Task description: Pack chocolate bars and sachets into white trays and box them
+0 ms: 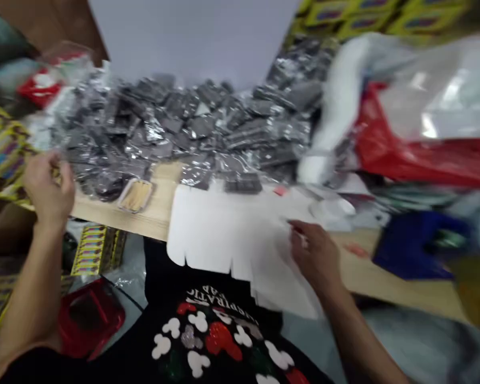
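Observation:
My left hand is raised at the left, beside the yellow boxes, its fingers curled; whether anything sits between them is blurred. My right hand is at the right part of the white flat card sheets, its thumb and fingers pinched near a small dark thing too blurred to name. The white sheets lie at the table's front edge and overhang it, with slits along their near side. Behind them spreads a heap of grey pieces in clear plastic bags. A small clear tray with tan pieces rests left of the sheets.
Yellow printed boxes stand at the left, with more below the table. A red plastic bag, a white roll-like bundle and a dark blue holder are at the right. A red basket sits low at the left.

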The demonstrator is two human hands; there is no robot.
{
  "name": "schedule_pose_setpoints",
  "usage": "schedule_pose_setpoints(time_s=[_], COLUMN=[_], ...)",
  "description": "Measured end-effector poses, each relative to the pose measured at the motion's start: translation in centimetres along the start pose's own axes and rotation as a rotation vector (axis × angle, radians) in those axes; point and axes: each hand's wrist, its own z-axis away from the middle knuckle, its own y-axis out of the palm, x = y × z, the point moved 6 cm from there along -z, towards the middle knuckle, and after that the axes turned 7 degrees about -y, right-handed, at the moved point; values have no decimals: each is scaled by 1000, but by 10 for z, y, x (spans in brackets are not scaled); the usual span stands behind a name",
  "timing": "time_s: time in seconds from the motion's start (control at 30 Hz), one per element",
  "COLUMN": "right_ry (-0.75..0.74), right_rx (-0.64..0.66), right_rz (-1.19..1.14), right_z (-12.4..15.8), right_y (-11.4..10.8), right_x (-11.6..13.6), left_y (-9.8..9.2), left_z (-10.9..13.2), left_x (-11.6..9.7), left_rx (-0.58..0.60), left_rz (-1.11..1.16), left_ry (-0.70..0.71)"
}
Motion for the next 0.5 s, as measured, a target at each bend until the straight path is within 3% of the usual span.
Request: schedule_pose_setpoints(time_s=[0.03, 0.1, 0.13, 0.23, 0.3, 0.37, 0.5], right_ry=[-61, -185, -215, -209, -184, -216, -508], right_rx=[-43, -19, 13, 130, 186, 230, 308], right_rz=[109, 333, 412, 522, 534, 521, 420], right_z=[3, 8, 9, 13, 14, 11, -11], right_y=[6, 28, 40, 65, 72, 78, 101], right_x=[-2, -2, -1, 4, 9, 18, 48], left_y=[23, 75, 96, 151, 177, 193, 199], left_z=[31, 105, 143, 220, 239, 243, 239], left_x=[-19, -54, -71, -96, -102, -106, -108], left_rx=[96, 461, 582, 752, 789, 809, 837], left_rz=[50, 226, 271, 203, 69, -4, 7], left_ry=[46, 100, 142, 108, 57, 31, 26])
